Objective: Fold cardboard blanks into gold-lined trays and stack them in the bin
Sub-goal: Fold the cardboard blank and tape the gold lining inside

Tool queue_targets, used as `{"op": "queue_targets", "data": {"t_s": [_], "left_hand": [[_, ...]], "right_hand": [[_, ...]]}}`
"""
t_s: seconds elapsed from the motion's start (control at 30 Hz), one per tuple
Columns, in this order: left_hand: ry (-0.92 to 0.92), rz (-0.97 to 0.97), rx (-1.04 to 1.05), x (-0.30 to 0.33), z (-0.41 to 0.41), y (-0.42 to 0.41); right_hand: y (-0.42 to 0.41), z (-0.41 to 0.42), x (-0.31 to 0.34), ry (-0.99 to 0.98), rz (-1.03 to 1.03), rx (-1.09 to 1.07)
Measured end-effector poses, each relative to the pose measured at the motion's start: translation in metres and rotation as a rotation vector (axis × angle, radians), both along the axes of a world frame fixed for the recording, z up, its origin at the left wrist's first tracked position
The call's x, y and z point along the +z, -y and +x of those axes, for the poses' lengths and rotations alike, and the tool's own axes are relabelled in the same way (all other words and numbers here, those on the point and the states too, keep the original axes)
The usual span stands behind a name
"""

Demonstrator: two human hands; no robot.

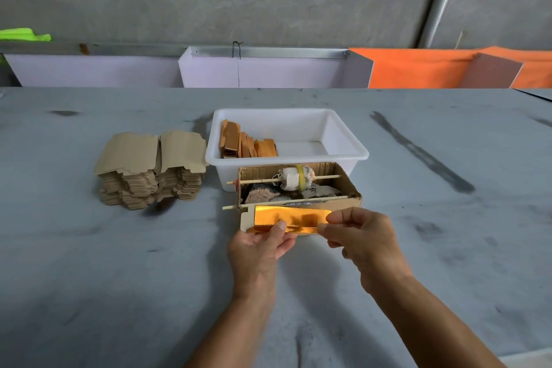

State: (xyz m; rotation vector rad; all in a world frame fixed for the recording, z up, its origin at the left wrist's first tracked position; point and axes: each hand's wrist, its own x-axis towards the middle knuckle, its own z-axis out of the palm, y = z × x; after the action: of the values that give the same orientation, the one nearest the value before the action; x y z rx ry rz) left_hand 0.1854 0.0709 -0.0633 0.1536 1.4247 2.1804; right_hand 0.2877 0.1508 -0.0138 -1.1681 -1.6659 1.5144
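Note:
Both hands hold a gold-lined cardboard blank (286, 219) just above the table, its shiny side facing up. My left hand (260, 248) grips its near edge from below, thumb on the gold face. My right hand (363, 236) pinches its right end between thumb and fingers. A stack of flat brown blanks (150, 167) lies to the left. The white bin (343, 140) stands behind, with several folded trays (246, 143) standing on edge in its left part.
An open cardboard box (352, 197) sits between the bin and my hands, holding a roller on a stick (294, 178) and dark lumps. Purple panels (263, 72) and an orange sheet (418, 69) line the far table edge.

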Motion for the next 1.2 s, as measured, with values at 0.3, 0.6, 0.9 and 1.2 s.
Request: {"op": "queue_targets", "data": {"t_s": [0.3, 0.6, 0.9, 1.2], "left_hand": [[0.01, 0.1, 0.035, 0.001, 0.02, 0.01], [0.002, 0.142, 0.045, 0.005, 0.025, 0.018], [-0.006, 0.132, 0.005, 0.001, 0.027, 0.02], [0.006, 0.14, 0.005, 0.0, 0.028, 0.023]], "right_hand": [[0.036, 0.011, -0.011, -0.315, -0.122, 0.166], [0.044, 0.007, -0.02, -0.35, -0.057, 0.203], [0.043, 0.009, -0.016, -0.303, -0.017, 0.217], [0.042, 0.008, -0.019, -0.264, -0.017, 0.222]]}}
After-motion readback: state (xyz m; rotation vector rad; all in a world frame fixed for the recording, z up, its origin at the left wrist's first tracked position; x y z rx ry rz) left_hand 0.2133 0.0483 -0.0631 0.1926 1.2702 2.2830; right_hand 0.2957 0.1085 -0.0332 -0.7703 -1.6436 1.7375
